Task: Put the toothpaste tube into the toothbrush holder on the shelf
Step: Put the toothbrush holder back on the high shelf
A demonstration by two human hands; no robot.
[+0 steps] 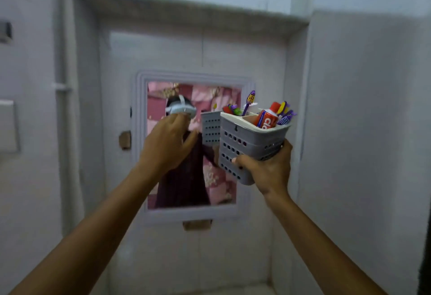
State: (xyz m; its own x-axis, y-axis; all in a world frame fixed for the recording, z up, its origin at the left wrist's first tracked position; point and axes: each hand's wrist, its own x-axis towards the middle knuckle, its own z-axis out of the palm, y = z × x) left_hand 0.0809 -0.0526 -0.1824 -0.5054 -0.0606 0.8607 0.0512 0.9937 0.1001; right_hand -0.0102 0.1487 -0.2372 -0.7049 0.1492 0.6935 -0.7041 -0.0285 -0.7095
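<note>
A grey perforated toothbrush holder (245, 142) is held up in the air by my right hand (265, 168), which grips its lower part from below. A red toothpaste tube (268, 118) stands inside the holder's right compartment, cap up. Several toothbrushes (250, 99) with purple and yellow heads stick out beside it. My left hand (166, 145) is raised to the left of the holder, in front of the mirror, fingers loosely apart and holding nothing.
A white-framed mirror (140, 145) hangs on the tiled wall and reflects the holder and the person. A ledge (186, 8) runs across the wall above. A white pipe (61, 85) runs down at the left.
</note>
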